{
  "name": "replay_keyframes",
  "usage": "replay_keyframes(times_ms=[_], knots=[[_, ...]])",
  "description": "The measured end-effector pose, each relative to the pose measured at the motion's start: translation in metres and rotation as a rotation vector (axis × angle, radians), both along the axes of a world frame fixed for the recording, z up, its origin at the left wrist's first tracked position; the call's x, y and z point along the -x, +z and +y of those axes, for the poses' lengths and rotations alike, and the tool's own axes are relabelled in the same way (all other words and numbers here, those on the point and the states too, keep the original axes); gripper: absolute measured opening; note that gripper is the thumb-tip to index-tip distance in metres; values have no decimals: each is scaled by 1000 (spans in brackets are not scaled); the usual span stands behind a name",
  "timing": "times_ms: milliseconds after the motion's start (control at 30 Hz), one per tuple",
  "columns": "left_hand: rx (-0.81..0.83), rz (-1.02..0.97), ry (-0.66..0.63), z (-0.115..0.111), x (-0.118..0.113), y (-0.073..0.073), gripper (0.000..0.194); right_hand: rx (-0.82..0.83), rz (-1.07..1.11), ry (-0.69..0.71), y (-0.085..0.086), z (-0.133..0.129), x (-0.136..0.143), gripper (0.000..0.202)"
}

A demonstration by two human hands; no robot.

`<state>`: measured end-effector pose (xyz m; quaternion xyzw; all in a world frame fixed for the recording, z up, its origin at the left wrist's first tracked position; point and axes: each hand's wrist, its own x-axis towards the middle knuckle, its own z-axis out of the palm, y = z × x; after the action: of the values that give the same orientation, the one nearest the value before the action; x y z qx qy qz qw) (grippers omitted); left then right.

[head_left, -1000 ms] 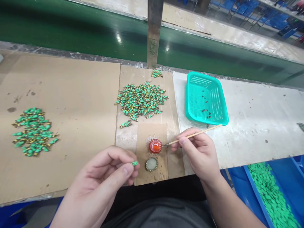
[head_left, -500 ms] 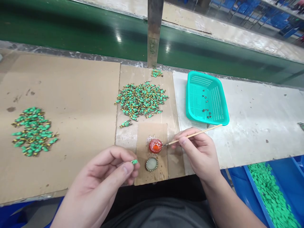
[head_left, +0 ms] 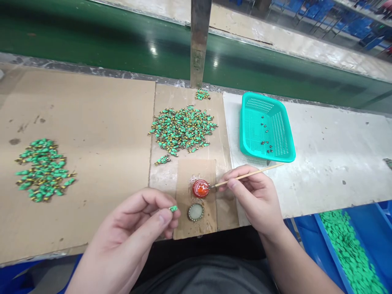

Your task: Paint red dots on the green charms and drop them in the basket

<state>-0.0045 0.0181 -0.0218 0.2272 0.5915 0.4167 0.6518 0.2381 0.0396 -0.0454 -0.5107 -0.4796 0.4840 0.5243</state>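
Note:
Between the thumb and fingers of my left hand (head_left: pixel 139 228) a small green piece (head_left: pixel 173 208) is pinched, its end poking out; most of it is hidden. My right hand (head_left: pixel 254 196) grips a thin wooden paintbrush (head_left: pixel 245 176) like a pen. The brush's dark tip reaches the rim of a small round cap of red-orange paint (head_left: pixel 200 188). Just below the paint lies a bottle cap (head_left: pixel 195 212) with a pale grey inside. Beyond my hands spreads a large pile of small green, yellow and dark figures (head_left: pixel 183 128).
At the left is another pile of figures (head_left: pixel 43 169). A teal mesh basket (head_left: pixel 289 157) with several tiny dark pieces stands right of centre. A metal post (head_left: pixel 199 45) rises behind the piles. At the lower right, a blue bin (head_left: pixel 332 251) holds green pieces.
My right hand has tilted the paintbrush slightly, its back end dropping a little, with the tip still at the paint. My left hand stays in place with the green piece.

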Motion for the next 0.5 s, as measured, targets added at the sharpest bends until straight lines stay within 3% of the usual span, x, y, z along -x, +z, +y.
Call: replay_keyframes(times_ms=[333, 500], knots=[[-14, 10, -23, -3, 6, -9, 41, -8, 79, 3, -2, -1, 1, 4], [-69, -1, -86, -7, 8, -16, 39, -32, 106, 4, 7, -5, -1, 5]])
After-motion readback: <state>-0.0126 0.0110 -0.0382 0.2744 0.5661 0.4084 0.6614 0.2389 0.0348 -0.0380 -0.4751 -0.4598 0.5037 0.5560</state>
